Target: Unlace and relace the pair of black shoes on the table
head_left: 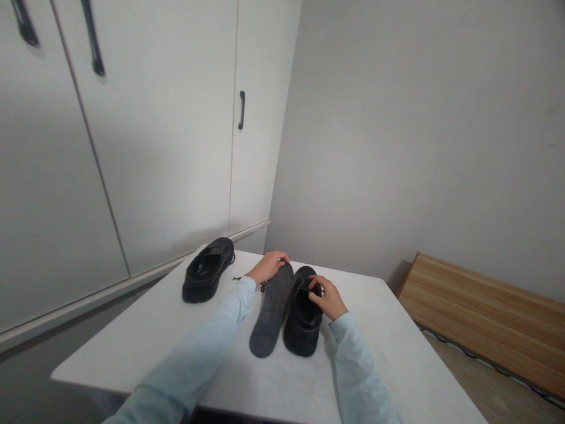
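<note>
A long dark grey insole (272,312) lies on the white table (353,353), its far end under the fingers of my left hand (268,266), which are closed on it. Right beside it is a black shoe (302,333), toe pointing away from me. My right hand (325,297) is at the front of this shoe's opening, thumb and fingers curled on the upper near the tongue or strap. Its fingertips are partly lost against the black material. A second black shoe (207,271) rests at the table's far left.
Small dark lace-like pieces (237,278) are near my left wrist. White cabinets (168,147) with dark handles rise behind the table on the left. A wooden board (481,312) leans at the right, with a dark cable along its lower edge.
</note>
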`<action>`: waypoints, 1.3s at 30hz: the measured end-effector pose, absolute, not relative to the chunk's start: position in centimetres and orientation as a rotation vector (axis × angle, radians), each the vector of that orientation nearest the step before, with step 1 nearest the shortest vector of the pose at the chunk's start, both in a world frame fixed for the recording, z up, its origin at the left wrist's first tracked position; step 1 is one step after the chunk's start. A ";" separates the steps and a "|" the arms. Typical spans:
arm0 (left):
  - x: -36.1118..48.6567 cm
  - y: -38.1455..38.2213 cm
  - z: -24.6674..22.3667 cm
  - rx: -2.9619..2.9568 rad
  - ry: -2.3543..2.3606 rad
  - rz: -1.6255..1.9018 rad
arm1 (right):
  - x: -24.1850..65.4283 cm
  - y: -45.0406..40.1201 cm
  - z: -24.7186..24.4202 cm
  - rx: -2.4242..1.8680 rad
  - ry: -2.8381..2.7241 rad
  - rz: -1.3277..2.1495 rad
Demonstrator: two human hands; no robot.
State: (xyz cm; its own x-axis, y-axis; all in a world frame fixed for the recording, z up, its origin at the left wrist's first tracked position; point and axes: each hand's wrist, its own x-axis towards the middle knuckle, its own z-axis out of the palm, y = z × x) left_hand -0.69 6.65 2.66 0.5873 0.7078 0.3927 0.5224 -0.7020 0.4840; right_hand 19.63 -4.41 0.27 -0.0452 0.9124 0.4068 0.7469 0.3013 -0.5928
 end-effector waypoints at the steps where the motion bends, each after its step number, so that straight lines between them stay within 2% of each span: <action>1: -1.0 6.4 3.4 2.476 0.979 0.811 | 19.5 -4.5 0.3 -1.497 -1.820 0.280; 8: -3.8 5.0 7.5 2.377 0.797 0.815 | 19.0 -4.8 0.5 -1.486 -1.824 0.272; 16: -4.0 2.0 9.6 2.236 0.582 0.752 | 18.2 -5.1 0.5 -1.363 -1.874 0.248; 27: -0.4 -1.6 6.9 2.392 0.520 0.573 | 18.1 -5.1 0.7 -1.341 -1.886 0.231; 32: -0.4 -3.2 6.1 2.687 0.618 0.616 | 17.9 -5.2 0.8 -1.305 -1.883 0.191; 39: -0.5 -4.3 6.7 3.049 0.550 0.458 | 18.0 -5.1 0.5 -1.253 -1.849 0.219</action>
